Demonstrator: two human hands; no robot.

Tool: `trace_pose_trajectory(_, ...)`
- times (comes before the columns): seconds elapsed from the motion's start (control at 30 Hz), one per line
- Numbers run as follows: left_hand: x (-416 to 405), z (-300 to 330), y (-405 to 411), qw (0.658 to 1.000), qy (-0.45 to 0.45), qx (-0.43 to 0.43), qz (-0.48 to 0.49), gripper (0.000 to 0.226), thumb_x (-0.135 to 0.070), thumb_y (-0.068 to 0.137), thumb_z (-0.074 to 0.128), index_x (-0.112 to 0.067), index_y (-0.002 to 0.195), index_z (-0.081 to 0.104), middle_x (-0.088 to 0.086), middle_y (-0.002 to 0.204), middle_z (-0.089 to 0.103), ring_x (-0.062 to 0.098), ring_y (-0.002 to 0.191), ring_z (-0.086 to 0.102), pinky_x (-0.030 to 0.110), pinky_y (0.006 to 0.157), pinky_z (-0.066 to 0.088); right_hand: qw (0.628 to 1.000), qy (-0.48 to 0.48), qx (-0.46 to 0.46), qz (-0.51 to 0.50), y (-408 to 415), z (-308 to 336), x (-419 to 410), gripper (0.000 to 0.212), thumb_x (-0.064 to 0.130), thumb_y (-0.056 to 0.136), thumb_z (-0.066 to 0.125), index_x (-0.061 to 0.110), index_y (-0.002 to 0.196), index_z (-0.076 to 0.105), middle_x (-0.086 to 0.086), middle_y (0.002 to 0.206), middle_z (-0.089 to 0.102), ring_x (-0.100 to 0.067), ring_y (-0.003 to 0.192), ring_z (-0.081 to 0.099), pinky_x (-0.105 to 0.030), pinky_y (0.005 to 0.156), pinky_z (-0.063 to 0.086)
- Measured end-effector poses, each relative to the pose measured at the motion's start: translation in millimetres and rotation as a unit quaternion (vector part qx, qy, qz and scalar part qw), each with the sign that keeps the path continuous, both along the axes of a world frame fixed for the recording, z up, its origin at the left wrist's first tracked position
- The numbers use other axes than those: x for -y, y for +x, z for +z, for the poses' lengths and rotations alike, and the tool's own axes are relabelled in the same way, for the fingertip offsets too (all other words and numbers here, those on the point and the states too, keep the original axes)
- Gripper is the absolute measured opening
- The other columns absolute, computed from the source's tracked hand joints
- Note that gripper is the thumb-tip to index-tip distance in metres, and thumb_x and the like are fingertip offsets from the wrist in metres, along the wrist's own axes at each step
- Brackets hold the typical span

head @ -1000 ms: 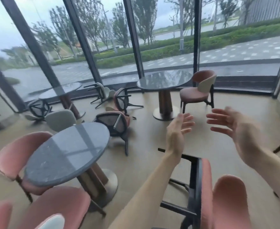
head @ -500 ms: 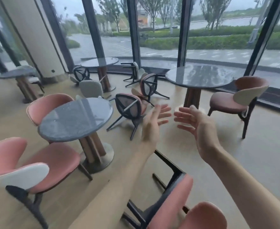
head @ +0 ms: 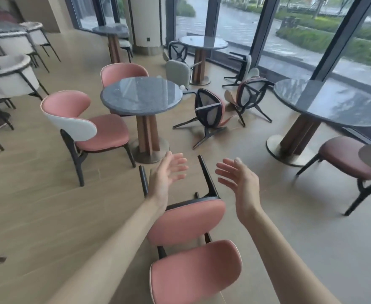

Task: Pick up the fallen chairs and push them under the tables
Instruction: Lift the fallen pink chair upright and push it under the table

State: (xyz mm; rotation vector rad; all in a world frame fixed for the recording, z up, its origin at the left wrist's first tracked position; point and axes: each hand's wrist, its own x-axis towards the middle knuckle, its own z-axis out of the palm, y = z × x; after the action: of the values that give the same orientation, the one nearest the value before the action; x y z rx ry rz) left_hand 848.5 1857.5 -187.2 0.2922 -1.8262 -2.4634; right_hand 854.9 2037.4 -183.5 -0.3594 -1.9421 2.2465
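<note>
I see a floor [head: 37, 205] of pale tan wood-look boards running through the whole room. Tall windows [head: 235, 16] in dark frames [head: 342, 36] fill the far and right sides, and flat grey daylight comes in through them. Outside I can make out a wet paved path [head: 294, 47] and a green hedge [head: 333, 40]. A round white pillar [head: 145, 18] stands between the panes, with a small dark plate low on it. At the far left a beige wall [head: 42, 12] meets the glass. Near that wall I see cream armchairs [head: 11, 75] on thin dark legs.
</note>
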Motion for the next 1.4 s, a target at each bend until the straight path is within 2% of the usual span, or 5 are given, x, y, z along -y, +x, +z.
trace_pose_trajectory(0.33, 12, -76, 130, 0.996, -0.002, 0.061, 0.063, 0.039, -0.037, 0.103, 0.046, -0.006, 0.112, 0.068, 0.012, 0.105, 0.072, 0.021, 0.087, 0.071, 0.039, 0.082, 0.055, 0.998, 0.023, 0.042, 0.045, 120, -51, -6, 0.03, 0.027, 0.102, 0.046, 0.011, 0.099, 0.072, -0.011, 0.099, 0.076, -0.027, 0.091, 0.072, -0.038, 0.083, 0.056)
trace_pose_trajectory(0.5, -6, -137, 203, 0.976, 0.057, 0.201, 0.066, 0.037, -0.036, 0.102, 0.044, -0.007, 0.113, 0.065, 0.019, 0.118, 0.067, 0.027, 0.095, 0.067, 0.05, 0.096, 0.051, 0.986, 0.009, 0.158, 0.045, 186, -103, -27, 0.032, 0.029, 0.102, 0.047, 0.006, 0.102, 0.07, -0.016, 0.101, 0.075, -0.031, 0.091, 0.07, -0.042, 0.086, 0.054)
trace_pose_trajectory(0.77, -34, -196, 195, 0.956, 0.076, 0.267, 0.092, 0.034, -0.033, 0.102, 0.044, -0.007, 0.107, 0.065, 0.017, 0.111, 0.068, 0.026, 0.09, 0.067, 0.046, 0.092, 0.052, 0.966, 0.0, 0.25, 0.061, 165, -173, -58, 0.028, 0.031, 0.099, 0.05, 0.011, 0.092, 0.069, -0.013, 0.097, 0.075, -0.028, 0.088, 0.071, -0.049, 0.098, 0.052)
trace_pose_trajectory(1.13, -67, -363, 145, 0.881, 0.152, 0.404, 0.195, 0.031, -0.028, 0.099, 0.045, -0.004, 0.108, 0.061, 0.017, 0.106, 0.067, 0.027, 0.08, 0.068, 0.038, 0.073, 0.056, 0.921, -0.027, 0.37, 0.121, 72, -361, -97, 0.028, 0.035, 0.098, 0.051, 0.011, 0.098, 0.067, -0.016, 0.106, 0.074, -0.03, 0.091, 0.069, -0.048, 0.091, 0.053)
trace_pose_trajectory(1.4, -75, -585, 129, 0.84, 0.168, 0.482, 0.182, 0.036, -0.029, 0.102, 0.047, 0.003, 0.114, 0.057, 0.026, 0.116, 0.061, 0.031, 0.086, 0.064, 0.047, 0.081, 0.054, 0.887, 0.007, 0.454, 0.09, 71, -582, -108, 0.031, 0.032, 0.099, 0.052, 0.005, 0.108, 0.065, -0.018, 0.106, 0.072, -0.031, 0.09, 0.068, -0.048, 0.081, 0.056)
